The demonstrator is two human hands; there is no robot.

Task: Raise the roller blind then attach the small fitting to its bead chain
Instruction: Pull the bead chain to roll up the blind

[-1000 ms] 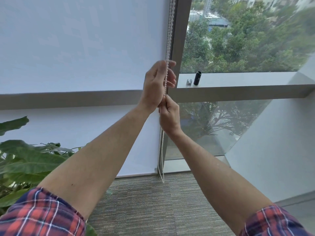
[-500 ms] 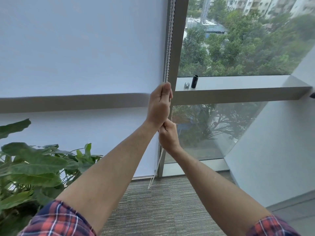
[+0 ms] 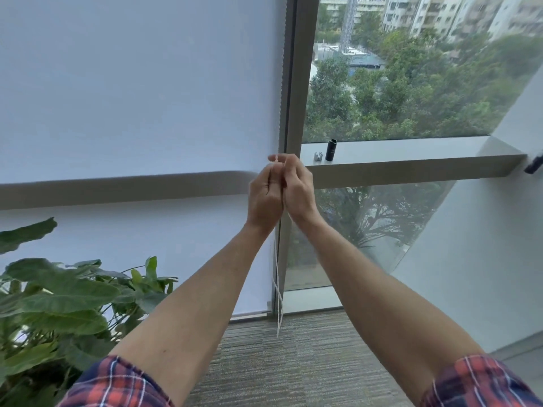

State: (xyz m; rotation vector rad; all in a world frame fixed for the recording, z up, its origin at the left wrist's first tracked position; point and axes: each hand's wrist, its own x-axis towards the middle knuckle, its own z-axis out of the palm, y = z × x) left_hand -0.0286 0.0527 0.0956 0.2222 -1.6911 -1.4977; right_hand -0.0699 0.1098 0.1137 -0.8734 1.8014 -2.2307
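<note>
While blind (image 3: 132, 83) is still down:
step: raising, both hands on chain (image 3: 278, 292)
grip: left hand (image 3: 264, 198), right hand (image 3: 297, 191) both clamped on chain
fitting (image 3: 318, 156): on sill, untouched
next: hand-over-hand pulls

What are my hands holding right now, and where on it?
Both the left hand and right hand grip the bead chain partway up its hanging loop, level with the window ledge.

Floor-to-ceiling window (image 3: 396, 83), grey mullion (image 3: 296, 83) and transom ledge (image 3: 411, 160). Trees and apartment blocks outside, overcast daylight. Striped grey carpet (image 3: 293, 362). Leafy plant (image 3: 58, 304) bottom left. White angled wall (image 3: 484, 245) on right.
</note>
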